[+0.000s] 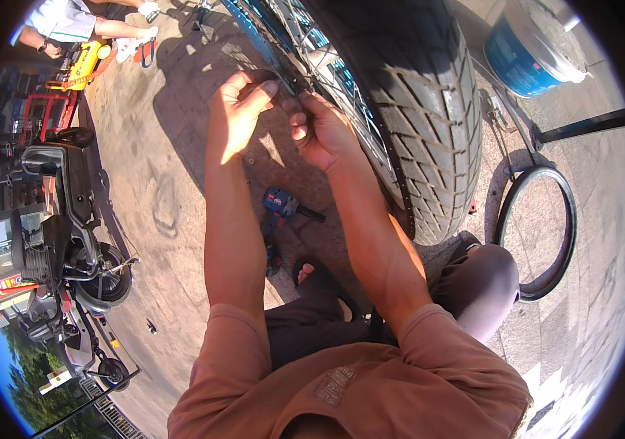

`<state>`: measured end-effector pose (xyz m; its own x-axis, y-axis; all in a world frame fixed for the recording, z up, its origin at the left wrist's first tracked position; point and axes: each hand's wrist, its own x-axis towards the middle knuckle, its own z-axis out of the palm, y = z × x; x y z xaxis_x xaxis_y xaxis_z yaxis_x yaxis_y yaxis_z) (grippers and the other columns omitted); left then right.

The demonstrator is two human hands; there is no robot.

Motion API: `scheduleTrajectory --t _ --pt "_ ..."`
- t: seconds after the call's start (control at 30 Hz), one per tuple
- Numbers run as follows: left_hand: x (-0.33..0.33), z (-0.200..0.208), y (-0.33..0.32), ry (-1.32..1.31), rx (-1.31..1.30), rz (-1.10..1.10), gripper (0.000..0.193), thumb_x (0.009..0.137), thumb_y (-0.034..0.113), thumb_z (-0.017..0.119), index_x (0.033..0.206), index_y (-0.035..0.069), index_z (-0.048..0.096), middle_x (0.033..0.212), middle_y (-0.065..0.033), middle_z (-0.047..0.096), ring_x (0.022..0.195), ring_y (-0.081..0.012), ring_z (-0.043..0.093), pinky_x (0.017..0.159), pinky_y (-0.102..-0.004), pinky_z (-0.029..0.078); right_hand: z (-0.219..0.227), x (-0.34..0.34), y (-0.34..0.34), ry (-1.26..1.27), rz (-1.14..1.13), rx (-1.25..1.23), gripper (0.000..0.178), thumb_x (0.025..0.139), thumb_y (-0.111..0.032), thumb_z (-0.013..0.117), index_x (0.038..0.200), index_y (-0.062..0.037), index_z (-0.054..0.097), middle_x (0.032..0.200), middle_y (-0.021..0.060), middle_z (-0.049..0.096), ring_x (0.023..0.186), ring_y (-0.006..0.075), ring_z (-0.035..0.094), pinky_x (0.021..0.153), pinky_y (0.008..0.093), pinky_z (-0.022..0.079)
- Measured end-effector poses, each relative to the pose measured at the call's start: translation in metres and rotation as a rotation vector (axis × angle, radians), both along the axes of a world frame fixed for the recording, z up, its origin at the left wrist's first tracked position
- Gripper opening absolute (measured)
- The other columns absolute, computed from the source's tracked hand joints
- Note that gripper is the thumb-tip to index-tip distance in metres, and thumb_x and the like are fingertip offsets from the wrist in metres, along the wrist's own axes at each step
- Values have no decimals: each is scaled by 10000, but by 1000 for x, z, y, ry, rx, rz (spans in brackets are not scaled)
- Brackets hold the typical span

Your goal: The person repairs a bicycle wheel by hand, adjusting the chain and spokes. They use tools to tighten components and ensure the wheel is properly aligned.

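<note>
1. Seems busy with fine finger work on the spoke side of the wheel [433, 132], close by the blue bar [254, 31]; with the wheel at upper centre, just right of the right hand [325, 133].
2. Brings right hand and left hand [237, 108] near each other, fingers [298, 132] bent inward; cannot tell whether clamped on a small part or merely touching, so dark is the spot between.
3. Probably calls next for small, steady fingertip moves, with room kept from the spokes [362, 121].
4. Has the drill [281, 203] lying between the forearms [236, 234] in view, out of both hands.
5. Includes one clear container, the blue-and-white bucket [521, 62] at upper right, beyond the wheel; cannot make out the contents.
6. Includes also a black hoop [571, 219] below the bucket, around bare paving.
</note>
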<state>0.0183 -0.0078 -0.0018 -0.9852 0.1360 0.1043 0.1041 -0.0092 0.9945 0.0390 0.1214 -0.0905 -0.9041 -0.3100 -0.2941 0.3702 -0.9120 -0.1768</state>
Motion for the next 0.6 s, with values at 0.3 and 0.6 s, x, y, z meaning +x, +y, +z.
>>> scheduleTrajectory --t 0.3,0.6 --pt "13 15 8 274 -459 73 170 870 7 658 1036 -26 638 907 -68 692 821 -106 635 749 -256 511 8 1 -7 10 -99 11 102 992 -121 501 1010 -35 552 744 76 645 557 103 583 438 224 465" --pt "15 -8 10 49 -52 59 170 865 -16 655 1022 -45 597 883 -68 663 715 -89 618 618 -231 519 13 6 -12 69 -128 66 188 1013 -150 445 963 -32 583 761 72 655 603 133 611 498 231 514"
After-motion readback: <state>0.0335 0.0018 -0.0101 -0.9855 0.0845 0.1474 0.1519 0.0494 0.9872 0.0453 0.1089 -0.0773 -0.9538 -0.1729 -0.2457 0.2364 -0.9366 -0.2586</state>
